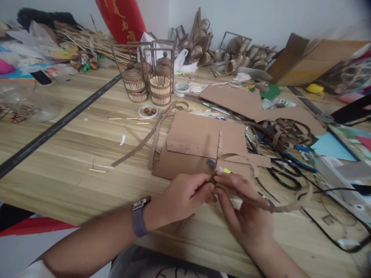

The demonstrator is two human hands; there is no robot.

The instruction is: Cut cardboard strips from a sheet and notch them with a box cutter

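A: Where is the toothed strip (pixel 220 144) held?
B: Over the near side of the tabletop (pixel 87 146). Its low end is pinched by both hands.
A: How are the fingers set?
B: On the left hand (pixel 181 193), thumb and fingers are pressed together on it. On the right hand (pixel 253 222), the thumb and fingertips are closed on the plain strip (pixel 290 207), right beside it.
A: Why so close?
B: Maybe so that small bits are kept from slipping. The plain strip's long end is left loose, off to the right.
A: What is in the way?
B: The loose end could be caught on the black scissors (pixel 293 188) or the black cord (pixel 315 228). Just past the hands, cardboard (pixel 197 133) is laid flat.
A: And farther off?
B: Brown balls (pixel 149 111) are kept in a round white dish (pixel 140 112), and little baskets (pixel 160 92) are stood behind it.
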